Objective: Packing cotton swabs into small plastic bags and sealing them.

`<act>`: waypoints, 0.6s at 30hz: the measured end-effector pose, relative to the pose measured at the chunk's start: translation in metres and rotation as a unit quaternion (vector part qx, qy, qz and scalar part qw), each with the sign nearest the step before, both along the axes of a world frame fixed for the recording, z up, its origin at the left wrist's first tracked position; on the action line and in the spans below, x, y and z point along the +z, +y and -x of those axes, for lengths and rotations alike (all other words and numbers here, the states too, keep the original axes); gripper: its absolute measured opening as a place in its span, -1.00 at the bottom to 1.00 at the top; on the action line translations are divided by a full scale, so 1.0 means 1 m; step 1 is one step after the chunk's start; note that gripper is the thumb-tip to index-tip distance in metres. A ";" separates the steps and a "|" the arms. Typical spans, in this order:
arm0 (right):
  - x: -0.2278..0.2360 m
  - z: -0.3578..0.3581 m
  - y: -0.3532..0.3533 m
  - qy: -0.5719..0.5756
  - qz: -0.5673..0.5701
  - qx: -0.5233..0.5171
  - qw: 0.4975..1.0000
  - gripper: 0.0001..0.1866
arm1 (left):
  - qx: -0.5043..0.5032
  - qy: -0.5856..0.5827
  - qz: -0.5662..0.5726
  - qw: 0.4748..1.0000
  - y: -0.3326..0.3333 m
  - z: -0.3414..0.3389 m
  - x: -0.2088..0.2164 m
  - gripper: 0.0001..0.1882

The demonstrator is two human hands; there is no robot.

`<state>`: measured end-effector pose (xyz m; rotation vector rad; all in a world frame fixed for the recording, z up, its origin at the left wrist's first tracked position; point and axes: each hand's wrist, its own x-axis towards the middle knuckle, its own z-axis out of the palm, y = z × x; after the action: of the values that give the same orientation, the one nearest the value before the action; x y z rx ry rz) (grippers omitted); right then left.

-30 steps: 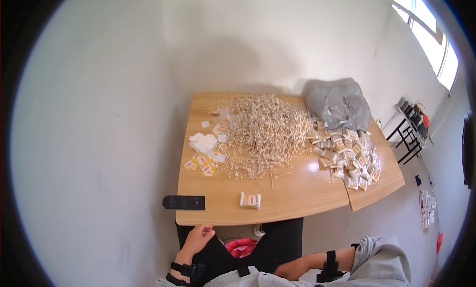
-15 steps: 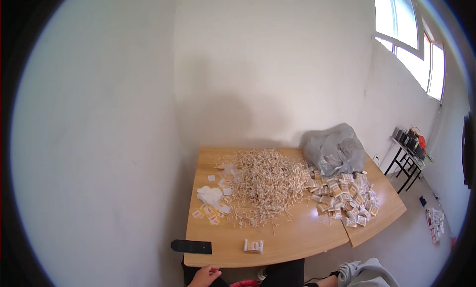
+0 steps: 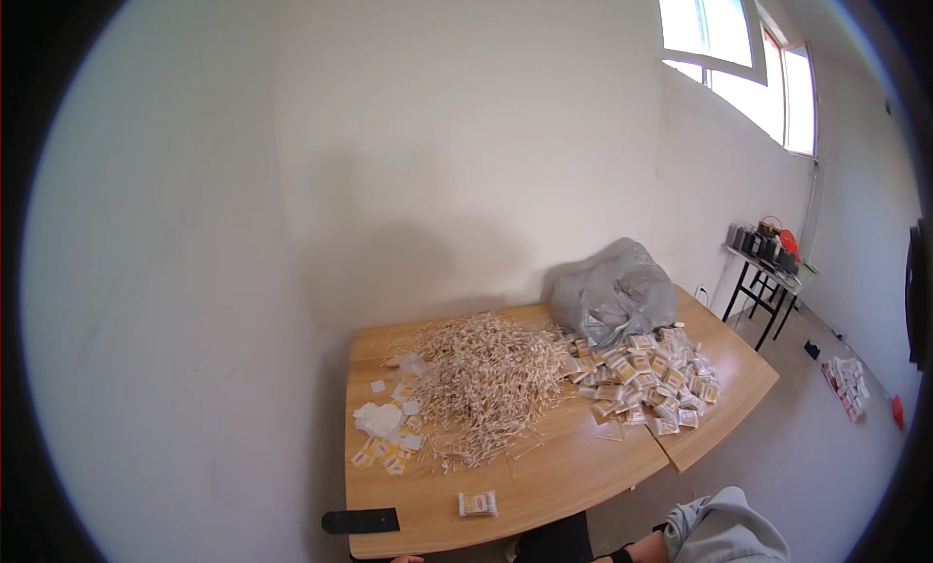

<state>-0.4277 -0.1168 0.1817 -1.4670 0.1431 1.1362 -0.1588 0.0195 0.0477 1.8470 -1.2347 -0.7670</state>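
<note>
Resting near front edge of pale wooden tabletop (image 3: 573, 475): rectangular white-and-yellow plastic-wrapped pack (image 3: 477, 505). Left hand (image 3: 408, 560) mostly cropped, finger spread cannot be told; right hand out of view. Judged best: light grip across pack's sides.

The counter (image 3: 583, 477) is tan wood-grain; cotton swabs (image 3: 486, 383) are cream, swab packets (image 3: 646, 380) white and yellow, the plastic bag (image 3: 617, 296) grey.

I'm seeing a bright window (image 3: 748, 98) glowing on the right wall (image 3: 729, 179), a black-legged side table (image 3: 788, 282) standing below it.
</note>
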 end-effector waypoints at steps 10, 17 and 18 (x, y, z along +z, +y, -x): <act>0.020 0.013 -0.014 -0.039 -0.007 -0.067 0.997 -0.43 | -0.008 0.020 -0.058 0.998 -0.002 0.013 0.005 -0.63; 0.037 0.017 -0.016 -0.055 -0.020 -0.110 0.992 -0.39 | -0.011 0.031 -0.055 0.998 0.000 0.014 -0.016 -0.64; 0.039 0.015 -0.019 -0.055 -0.024 -0.105 0.993 -0.38 | -0.004 0.021 -0.039 0.999 0.001 0.015 -0.018 -0.64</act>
<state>-0.4429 -0.1354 0.2205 -1.4323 0.1872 0.8814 -0.1741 0.0202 0.0297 1.8803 -1.2010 -0.8657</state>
